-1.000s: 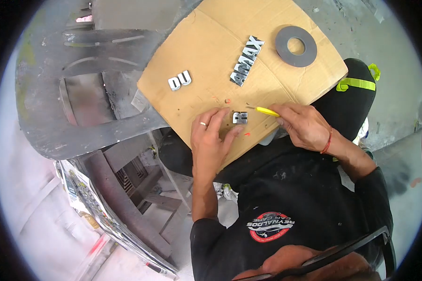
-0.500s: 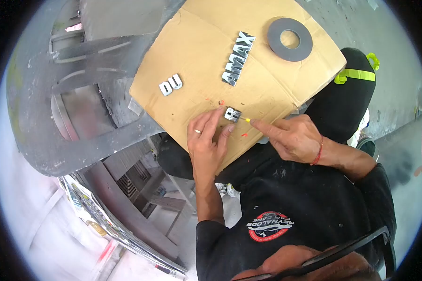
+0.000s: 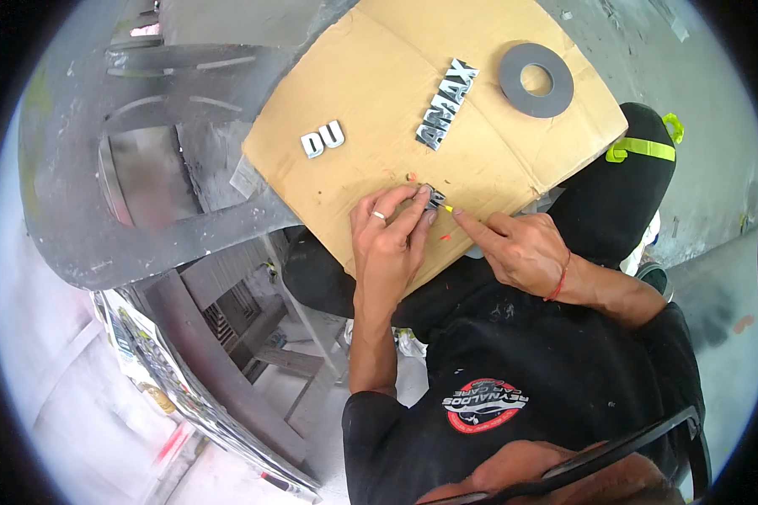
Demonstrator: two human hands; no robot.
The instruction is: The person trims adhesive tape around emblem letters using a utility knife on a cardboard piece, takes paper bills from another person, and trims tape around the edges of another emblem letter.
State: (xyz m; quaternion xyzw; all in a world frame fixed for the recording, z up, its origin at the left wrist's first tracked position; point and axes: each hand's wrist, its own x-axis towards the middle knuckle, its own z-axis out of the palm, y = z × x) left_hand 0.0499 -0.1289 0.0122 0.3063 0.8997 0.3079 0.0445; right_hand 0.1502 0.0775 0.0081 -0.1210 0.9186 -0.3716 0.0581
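My left hand (image 3: 387, 240), with a ring on one finger, is closed at its fingertips on a small chrome letter emblem (image 3: 435, 199). The fingers partly cover the emblem, which rests on the brown cardboard (image 3: 358, 109). My right hand (image 3: 526, 252) grips a slim yellow tool (image 3: 449, 209), its index finger stretched along it. The tool's thin tip meets the emblem's right side; most of its handle is hidden in the hand. Farther up the cardboard lie chrome letters reading DU (image 3: 322, 139) and a joined AMAX emblem (image 3: 446, 104).
A roll of dark grey tape (image 3: 515, 93) lies at the cardboard's upper right. Small orange-red scraps (image 3: 445, 237) are scattered near the hands. A grey-primed car panel (image 3: 76, 252) with openings stands on the left. My knee (image 3: 640, 168) is under the cardboard's right corner.
My left fingers have closed over the letter emblem, which was more exposed before. The tool tip stays at its right side. The whole view has shifted slightly.
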